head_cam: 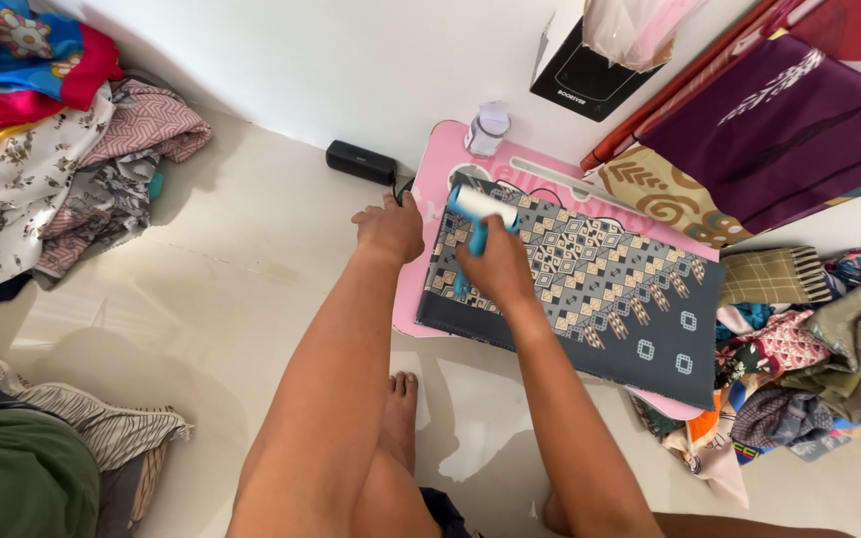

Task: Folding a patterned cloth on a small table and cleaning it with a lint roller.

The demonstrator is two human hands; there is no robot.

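Head view, read from left to right. At the far left a heap of mixed clothes (47, 139) lies on the pale floor (231, 299) against the white wall, and a green and striped bundle (42, 458) fills the lower left corner. A small black box (361, 161) sits at the foot of the wall.

The left hand (389, 227) rests palm down, fingers held together, on the left edge of the pink board (409, 289); it grips nothing and touches the near corner of the patterned cloth (590, 289) or lies just beside it, which of the two cannot be told.

The cloth, grey with a tan geometric print, lies flat on the board, its long axis running from upper left to lower right, away from both hands.

The right hand (495, 267) is clamped on the blue handle of the lint roller (480, 211). The white roll of the roller rests on the upper left corner of the cloth, lying across the cloth's long axis, so nearly all of the cloth stretches to the right of and below the roller. The right hand is the nearer to that stretch.

A small clear bottle (488, 128) stands at the top edge of the board. Further right a purple cloth (779, 130) lies spread out, and a second heap of clothes (809, 349) fills the right side.
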